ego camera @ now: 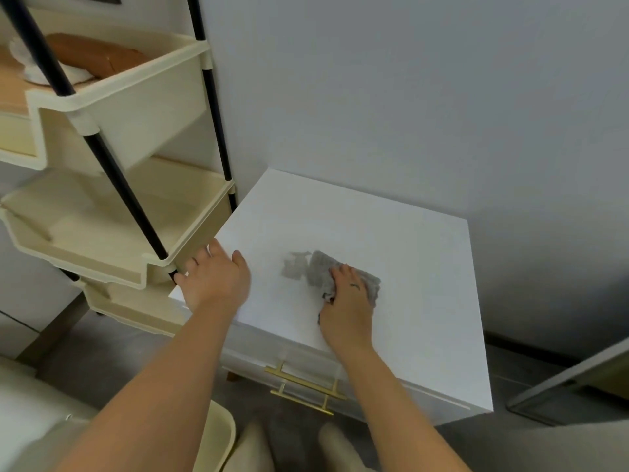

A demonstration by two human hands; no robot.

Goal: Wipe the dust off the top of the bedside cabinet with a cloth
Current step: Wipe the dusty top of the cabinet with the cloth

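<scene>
With left hand (pixel 213 279) spread flat at centre-left and right hand (pixel 347 301) bunching the cloth (pixel 320 272) mid-frame, far cabinet top (pixel 357 212) corners risk staying dusty.

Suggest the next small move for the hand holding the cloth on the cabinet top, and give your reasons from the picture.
Probably sweep the right hand and its grey cloth away from the body, toward the wall. The cloth sits near the middle of the white cabinet top, so the back strip looks uncovered from here, while the left hand rests flat at the left edge, seemingly steadying.
</scene>
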